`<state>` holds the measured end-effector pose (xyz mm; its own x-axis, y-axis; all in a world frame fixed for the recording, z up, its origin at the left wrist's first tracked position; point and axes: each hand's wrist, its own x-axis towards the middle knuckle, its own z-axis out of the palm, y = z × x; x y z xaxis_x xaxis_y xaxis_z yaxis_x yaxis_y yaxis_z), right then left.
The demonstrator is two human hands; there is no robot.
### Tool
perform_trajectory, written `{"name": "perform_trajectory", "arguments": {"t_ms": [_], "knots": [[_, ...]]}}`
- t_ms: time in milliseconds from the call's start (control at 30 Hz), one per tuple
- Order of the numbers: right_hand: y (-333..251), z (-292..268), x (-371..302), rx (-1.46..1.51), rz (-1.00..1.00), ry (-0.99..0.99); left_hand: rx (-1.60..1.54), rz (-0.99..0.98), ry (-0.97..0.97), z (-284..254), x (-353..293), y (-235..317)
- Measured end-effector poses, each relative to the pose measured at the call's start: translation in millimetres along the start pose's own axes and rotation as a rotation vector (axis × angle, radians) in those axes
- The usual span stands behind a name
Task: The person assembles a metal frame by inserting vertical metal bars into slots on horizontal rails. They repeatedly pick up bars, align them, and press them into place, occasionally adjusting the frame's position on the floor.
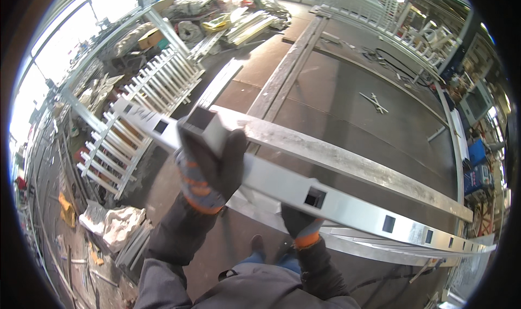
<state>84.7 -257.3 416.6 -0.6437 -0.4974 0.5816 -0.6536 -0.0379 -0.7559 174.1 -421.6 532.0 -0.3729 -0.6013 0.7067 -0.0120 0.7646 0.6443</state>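
Observation:
A long silvery metal rail [355, 207] with square holes along its upper face runs slantwise in front of me, from the upper left to the lower right. My left hand [232, 165], in a dark grey and orange glove, is closed around a short square metal tube [216, 139] whose open end faces up. The tube overlaps the rail in view; whether they touch is unclear. Gloved likewise, my right hand [297, 221] grips the rail's near side from below, beside one square hole. The rail hides some of its fingers.
A pale metal beam [347, 154] of the work frame lies beyond the rail. White slatted panels [116, 160] lean at the left, near crumpled white sheeting [116, 225]. Small strips [374, 103] lie on the brown floor. A blue box [477, 153] stands at the right.

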Motion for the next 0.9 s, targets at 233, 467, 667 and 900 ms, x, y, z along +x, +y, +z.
{"name": "perform_trajectory", "arguments": {"t_ms": [233,467,667,900], "knots": [[27.0,-18.4,24.1,0.316,0.374,-0.049,0.063,0.460,0.074,18.2,17.4,-20.2],[13.5,-14.5,55.2,0.588,0.033,-0.040,0.119,0.334,0.219,10.5,-3.0,-14.0],[7.0,-14.8,57.0,0.567,-0.006,-0.014,0.127,0.076,0.485,-42.0,-45.1,-98.1],[-9.8,-5.4,60.2,0.431,-0.051,0.014,-0.572,-0.338,-0.292,-54.7,8.2,-162.4]]}}
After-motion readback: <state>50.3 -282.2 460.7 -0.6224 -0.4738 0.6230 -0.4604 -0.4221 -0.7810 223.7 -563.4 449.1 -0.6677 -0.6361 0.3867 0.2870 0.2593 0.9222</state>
